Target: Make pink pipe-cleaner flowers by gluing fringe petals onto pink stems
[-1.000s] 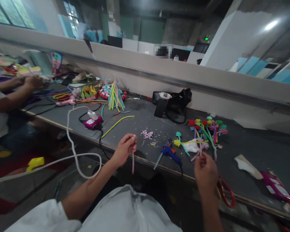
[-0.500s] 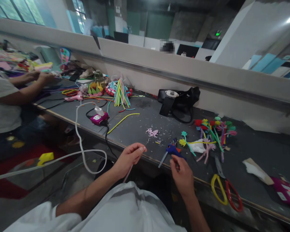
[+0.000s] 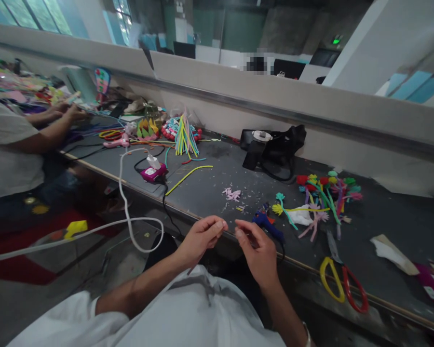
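My left hand (image 3: 201, 238) is closed in a pinch on a thin pink pipe cleaner (image 3: 192, 270) that hangs down below it, just in front of the dark table's front edge (image 3: 188, 212). My right hand (image 3: 257, 250) is close beside it, thumb and forefinger curled toward the left fingertips; whether it grips the pipe cleaner's tip I cannot make out. A blue glue gun (image 3: 266, 223) lies on the table just beyond my right hand.
Yellow and red scissors (image 3: 342, 282) lie near the front edge at right. Pipe-cleaner flowers (image 3: 323, 197), a bundle of coloured pipe cleaners (image 3: 184, 137), a pink power strip (image 3: 153, 172) with a white cable (image 3: 128, 212) and a black bag (image 3: 275, 149) lie about. Another person (image 3: 10, 140) works at far left.
My right hand came left from the flowers, leaving the scissors on the table, and now meets my left hand. The left hand stayed closed on the pink pipe cleaner.
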Available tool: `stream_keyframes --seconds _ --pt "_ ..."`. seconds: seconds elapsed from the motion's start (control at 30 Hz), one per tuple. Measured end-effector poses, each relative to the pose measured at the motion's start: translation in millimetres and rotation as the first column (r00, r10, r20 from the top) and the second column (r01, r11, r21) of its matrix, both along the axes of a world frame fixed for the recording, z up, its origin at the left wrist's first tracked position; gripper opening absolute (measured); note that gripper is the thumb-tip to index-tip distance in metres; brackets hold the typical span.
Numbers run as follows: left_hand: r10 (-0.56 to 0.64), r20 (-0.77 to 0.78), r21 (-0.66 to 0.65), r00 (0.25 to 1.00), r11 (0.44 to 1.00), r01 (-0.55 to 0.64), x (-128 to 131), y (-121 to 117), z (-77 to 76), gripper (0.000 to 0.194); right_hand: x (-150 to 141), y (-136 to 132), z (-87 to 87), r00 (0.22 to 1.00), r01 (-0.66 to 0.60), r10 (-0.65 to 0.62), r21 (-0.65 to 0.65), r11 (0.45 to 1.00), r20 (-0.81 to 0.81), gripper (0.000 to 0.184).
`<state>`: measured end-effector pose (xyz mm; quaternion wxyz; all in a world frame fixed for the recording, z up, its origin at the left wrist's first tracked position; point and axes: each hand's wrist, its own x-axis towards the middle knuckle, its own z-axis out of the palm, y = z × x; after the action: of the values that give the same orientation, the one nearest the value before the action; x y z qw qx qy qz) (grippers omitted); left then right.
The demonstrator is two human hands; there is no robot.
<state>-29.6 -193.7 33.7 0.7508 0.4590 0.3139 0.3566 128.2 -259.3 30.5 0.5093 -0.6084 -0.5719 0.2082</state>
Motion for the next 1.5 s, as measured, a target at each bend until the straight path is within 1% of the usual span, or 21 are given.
stream_keyframes --seconds 0.1,0.17,0.3,0.4,0.5,0.6,0.7,0.77,0.83,0.93,1.0,1.07,1.17,1.27,1.33,1.37,1.43,1.5 --pt "-0.024 -0.005 -0.025 1.0 0.999 0.024 2.8 -4.2 -0.2 0.035 -9.1 0.5 13.1 0.997 -0.073 0.073 0.05 0.996 0.013 0.022" --pt "-0.042 -0.006 -0.043 0.999 0.998 0.041 2.7 -5.5 -1.0 0.036 -11.0 1.9 15.3 0.994 -0.094 0.091 0.064 0.993 0.056 0.019" --pt "-0.108 0.012 -0.099 0.994 0.989 0.109 -1.5 -5.6 -3.7 0.038 -9.4 2.3 7.5 0.99 -0.102 0.096 0.052 0.993 0.107 0.017" --pt "-0.155 0.004 -0.094 0.988 0.984 0.154 -4.2 -5.6 -8.2 0.037 -8.1 1.2 -2.1 0.987 -0.09 0.081 0.061 0.994 0.136 0.015" --pt "-0.149 -0.059 -0.013 0.987 0.989 0.148 -4.3 -5.8 -14.9 0.034 -8.8 1.1 -10.3 0.983 -0.075 0.059 0.088 0.993 0.171 0.014" --pt "-0.101 -0.155 0.118 0.983 0.986 0.12 -3.5 -5.4 -20.3 0.034 -12.1 2.0 -16.2 0.982 -0.052 0.033 0.097 0.994 0.187 0.014" --pt "0.011 -0.269 0.311 0.963 0.947 0.076 -3.3 -4.2 -22.4 0.033 -18.6 2.5 -20.8 0.985 -0.006 -0.012 0.101 0.995 0.173 0.014" --pt "0.08 -0.305 0.405 0.949 0.913 0.053 -3.3 -3.3 -23.2 0.031 -23.9 2.5 -23.6 0.987 0.036 -0.052 0.11 0.993 0.153 0.015" --pt "0.112 -0.313 0.436 0.943 0.899 0.038 -2.9 -2.4 -25.0 0.029 -28.2 2.6 -26.2 0.985 0.073 -0.091 0.12 0.99 0.145 0.015" --pt "0.119 -0.299 0.413 0.947 0.911 0.016 -1.6 -0.9 -29.0 0.028 -30.4 3.5 -29.6 0.982 0.105 -0.122 0.121 0.987 0.147 0.017" --pt "0.101 -0.303 0.394 0.948 0.919 0.028 -0.8 0.6 -30.3 0.028 -29.0 4.3 -31.3 0.983 0.104 -0.12 0.111 0.988 0.142 0.016" --pt "0.075 -0.325 0.402 0.943 0.913 0.066 -0.7 2.1 -29.1 0.027 -26.6 5.1 -32.4 0.985 0.095 -0.107 0.095 0.991 0.132 0.016" --pt "0.06 -0.387 0.475 0.92 0.868 0.143 -1.6 4.1 -23.7 0.024 -24.5 5.9 -33.2 0.987 0.103 -0.111 0.064 0.993 0.12 0.017" --pt "0.105 -0.434 0.564 0.895 0.806 0.178 -1.4 7.9 -20.6 0.021 -22.9 8.0 -34.1 0.988 0.1 -0.104 0.039 0.994 0.114 0.019" --pt "0.147 -0.427 0.602 0.892 0.783 0.159 0.7 15.5 -22.9 0.02 -17.2 11.2 -36.6 0.987 0.108 -0.11 0.03 0.994 0.116 0.021" --pt "0.164 -0.415 0.607 0.895 0.783 0.139 2.5 21.8 -25.6 0.02 -11.6 13.4 -39.0 0.983 0.135 -0.138 0.032 0.99 0.119 0.021" --pt "0.205 -0.377 0.577 0.903 0.815 0.055 7.2 40.2 -33.8 0.022 5.7 18.4 -46.5 0.959 0.242 -0.248 0.057 0.969 0.14 0.025" --pt "0.266 -0.295 0.474 0.918 0.874 -0.102 12.9 64.5 -44.1 0.026 29.2 22.8 -57.6 0.902 0.372 -0.39 0.123 0.92 0.186 0.028"
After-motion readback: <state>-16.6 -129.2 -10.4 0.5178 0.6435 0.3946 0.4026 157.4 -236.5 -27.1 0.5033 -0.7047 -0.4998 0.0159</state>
